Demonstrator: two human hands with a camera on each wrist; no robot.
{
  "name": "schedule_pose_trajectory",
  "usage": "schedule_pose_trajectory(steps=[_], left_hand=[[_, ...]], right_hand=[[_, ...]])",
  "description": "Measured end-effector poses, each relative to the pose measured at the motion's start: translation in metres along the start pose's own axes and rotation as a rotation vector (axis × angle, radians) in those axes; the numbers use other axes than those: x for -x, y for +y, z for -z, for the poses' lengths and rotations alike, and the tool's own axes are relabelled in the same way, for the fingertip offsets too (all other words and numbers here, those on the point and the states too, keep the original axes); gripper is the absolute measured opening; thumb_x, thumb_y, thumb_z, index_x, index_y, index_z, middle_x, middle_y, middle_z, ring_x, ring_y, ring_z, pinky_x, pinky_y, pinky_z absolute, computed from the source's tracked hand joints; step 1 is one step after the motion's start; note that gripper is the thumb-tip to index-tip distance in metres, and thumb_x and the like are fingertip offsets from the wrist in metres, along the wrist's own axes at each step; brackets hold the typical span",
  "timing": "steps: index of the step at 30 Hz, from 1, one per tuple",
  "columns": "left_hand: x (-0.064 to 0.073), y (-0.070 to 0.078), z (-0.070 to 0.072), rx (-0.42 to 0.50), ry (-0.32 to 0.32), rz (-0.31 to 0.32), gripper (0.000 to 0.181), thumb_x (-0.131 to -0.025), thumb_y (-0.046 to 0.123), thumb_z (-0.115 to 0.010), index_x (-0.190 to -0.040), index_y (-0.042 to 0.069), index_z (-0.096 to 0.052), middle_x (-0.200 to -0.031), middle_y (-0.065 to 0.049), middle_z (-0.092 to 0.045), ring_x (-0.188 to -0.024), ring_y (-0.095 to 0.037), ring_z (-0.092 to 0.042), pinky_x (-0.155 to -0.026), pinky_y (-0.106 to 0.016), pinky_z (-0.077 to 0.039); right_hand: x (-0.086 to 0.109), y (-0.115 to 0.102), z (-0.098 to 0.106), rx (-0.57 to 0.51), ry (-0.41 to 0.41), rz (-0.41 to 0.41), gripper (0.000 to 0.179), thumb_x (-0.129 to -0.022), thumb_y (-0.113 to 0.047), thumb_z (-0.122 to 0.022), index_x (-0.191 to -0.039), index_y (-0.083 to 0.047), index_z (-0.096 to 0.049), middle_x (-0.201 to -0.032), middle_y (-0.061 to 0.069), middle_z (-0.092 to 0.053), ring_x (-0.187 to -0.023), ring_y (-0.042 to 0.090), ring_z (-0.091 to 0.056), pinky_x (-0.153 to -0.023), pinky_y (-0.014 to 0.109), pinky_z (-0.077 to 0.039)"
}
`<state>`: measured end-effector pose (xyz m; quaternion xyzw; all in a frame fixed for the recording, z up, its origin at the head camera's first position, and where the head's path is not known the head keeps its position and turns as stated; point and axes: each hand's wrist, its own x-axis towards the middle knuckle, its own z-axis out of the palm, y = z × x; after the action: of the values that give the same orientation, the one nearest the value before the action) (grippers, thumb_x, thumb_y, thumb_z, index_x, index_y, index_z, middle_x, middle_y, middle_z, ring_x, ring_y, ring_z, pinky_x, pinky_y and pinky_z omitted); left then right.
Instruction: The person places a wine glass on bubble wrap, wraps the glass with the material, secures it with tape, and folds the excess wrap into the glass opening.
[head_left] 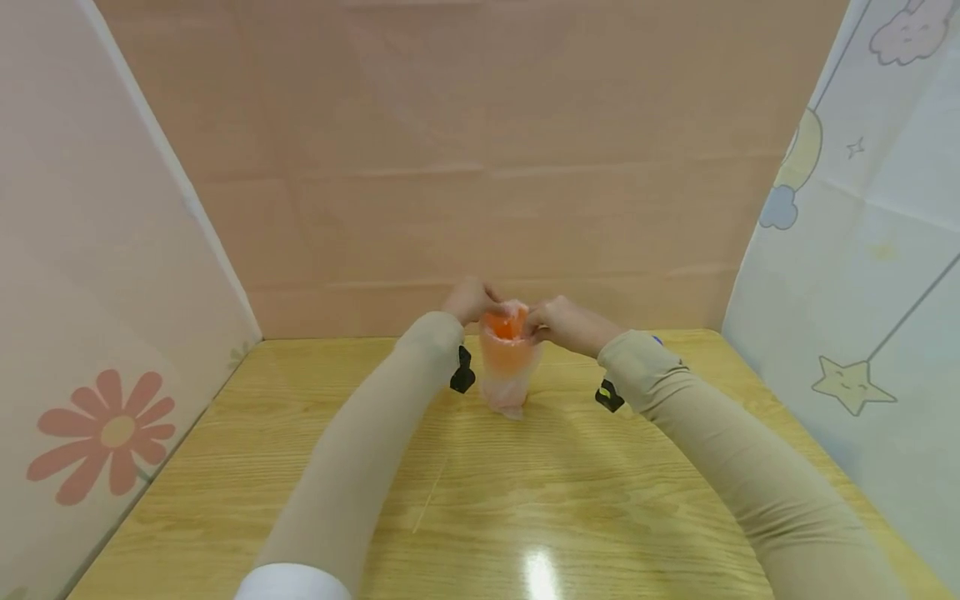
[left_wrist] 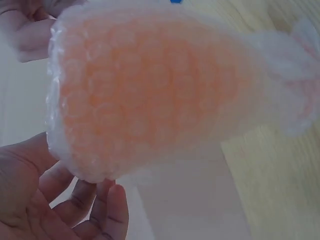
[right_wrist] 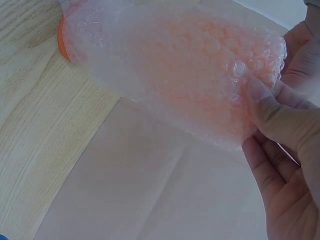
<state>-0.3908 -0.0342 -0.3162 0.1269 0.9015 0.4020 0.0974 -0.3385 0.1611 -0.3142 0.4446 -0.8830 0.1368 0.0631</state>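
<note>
An orange cup (head_left: 507, 327), narrow below and wide at the mouth, stands wrapped in clear bubble wrap (head_left: 501, 392) toward the back of the table. A bunched tail of wrap (left_wrist: 295, 75) gathers around its lower end, and an orange edge (right_wrist: 62, 40) peeks out there in the right wrist view. My left hand (head_left: 471, 302) pinches the wrap at the left of the mouth, its other fingers curled beneath the rim in the left wrist view. On the opposite side my right hand (head_left: 570, 325) grips the wrap's upper edge, thumb (right_wrist: 262, 102) pressed on the outside.
The wooden table (head_left: 540, 475) has a thin pale line (head_left: 429, 500) on its surface. Behind my right forearm a small blue thing (head_left: 657, 339) shows at the table's back. A plain backdrop (head_left: 487, 167) hangs behind, with printed panels (head_left: 105, 250) at both sides.
</note>
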Motion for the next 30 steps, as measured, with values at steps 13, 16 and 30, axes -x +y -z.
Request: schedule_pose_trajectory(steps=[13, 16, 30], left_hand=[[-0.007, 0.004, -0.009, -0.205, 0.054, -0.098, 0.012, -0.081, -0.003, -0.074, -0.074, 0.005, -0.068, -0.078, -0.007, -0.066, -0.068, -0.017, -0.059, -0.059, -0.025, -0.052], [-0.007, 0.002, -0.009, -0.200, 0.062, -0.116, 0.013, -0.079, -0.006, -0.073, -0.073, 0.004, -0.066, -0.076, -0.007, -0.064, -0.067, -0.018, -0.057, -0.058, -0.025, -0.051], [0.005, -0.018, 0.017, 0.192, -0.059, 0.063, 0.025, -0.084, 0.018, -0.076, -0.104, 0.003, -0.073, -0.114, -0.012, -0.068, -0.100, -0.029, -0.067, -0.087, -0.037, -0.055]], right_hand=[[0.001, -0.001, -0.003, 0.017, 0.006, -0.029, 0.004, -0.081, -0.004, -0.073, -0.083, -0.008, -0.072, -0.085, 0.002, -0.071, -0.081, 0.016, -0.066, -0.071, 0.028, -0.055], [-0.001, -0.001, -0.002, 0.012, 0.013, -0.020, 0.004, -0.081, -0.004, -0.073, -0.082, -0.008, -0.072, -0.084, 0.002, -0.071, -0.080, 0.016, -0.066, -0.071, 0.028, -0.055], [-0.002, 0.000, 0.001, 0.006, -0.002, 0.005, 0.008, -0.080, -0.002, -0.073, -0.083, -0.009, -0.072, -0.085, 0.003, -0.070, -0.081, 0.015, -0.066, -0.071, 0.028, -0.055]])
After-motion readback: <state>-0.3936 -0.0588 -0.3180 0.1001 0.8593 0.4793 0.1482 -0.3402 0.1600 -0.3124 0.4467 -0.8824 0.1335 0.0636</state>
